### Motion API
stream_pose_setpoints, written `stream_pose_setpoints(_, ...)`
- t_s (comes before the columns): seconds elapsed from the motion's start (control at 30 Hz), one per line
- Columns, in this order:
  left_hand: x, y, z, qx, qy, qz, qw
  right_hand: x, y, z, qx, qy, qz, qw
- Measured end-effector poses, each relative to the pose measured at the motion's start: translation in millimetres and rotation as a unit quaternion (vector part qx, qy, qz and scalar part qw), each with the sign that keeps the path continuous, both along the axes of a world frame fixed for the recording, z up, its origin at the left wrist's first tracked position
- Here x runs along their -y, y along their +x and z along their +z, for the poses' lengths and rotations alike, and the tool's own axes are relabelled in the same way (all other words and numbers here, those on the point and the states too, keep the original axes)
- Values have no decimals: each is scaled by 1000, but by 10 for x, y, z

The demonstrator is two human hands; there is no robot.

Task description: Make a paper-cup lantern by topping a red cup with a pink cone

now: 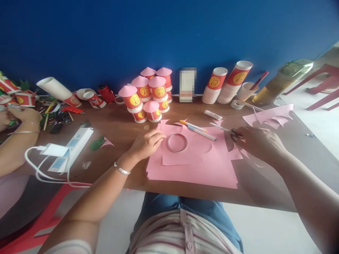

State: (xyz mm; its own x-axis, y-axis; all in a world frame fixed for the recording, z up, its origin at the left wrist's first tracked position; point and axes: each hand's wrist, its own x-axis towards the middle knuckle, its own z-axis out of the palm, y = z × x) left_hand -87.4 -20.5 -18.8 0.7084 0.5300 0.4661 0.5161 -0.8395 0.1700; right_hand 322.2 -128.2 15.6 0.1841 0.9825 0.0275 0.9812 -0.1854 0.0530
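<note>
In the head view my right hand (pixel 255 143) is closed on the dark handles of a pair of scissors (pixel 221 127), whose blades point left over the pink paper. A stack of pink paper sheets (pixel 193 174) lies before me, with a smaller cut sheet on top. On that sheet rests a thin silver ring (pixel 177 151). My left hand (pixel 150 143) is at the stack's left edge, fingers curled together; what they hold, if anything, is hidden. A white marker (pixel 202 133) and an orange-capped pen (pixel 194 127) lie across the paper's upper part.
Behind the paper stand red paper cups with pink cone tops (pixel 152 109). Stacked paper cups (pixel 234 83), a tape roll (pixel 237 104), a glue tube (pixel 213 115) and pink scraps (pixel 267 120) are rightward. At left are a power strip (pixel 71 150) and another person's arm (pixel 19 141).
</note>
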Motion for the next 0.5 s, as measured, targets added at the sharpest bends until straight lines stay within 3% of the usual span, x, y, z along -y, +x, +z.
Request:
stream_pose_setpoints(0.13,123,-28,130,-26,-70,3,997,137,4,-5,-93,50,-48,993)
stream_pose_setpoints(0.27,314,-132,243,-72,-125,-44,989,278,-241,-87,-198,140,62,968)
stream_pose_setpoints(0.37,395,-134,249,-93,-85,-83,989,335,-550,-140,-207,215,174,939)
stream_pose_setpoints(0.5,309,24,152,-118,20,-79,990,342,-872,-153,-281,221,210,910)
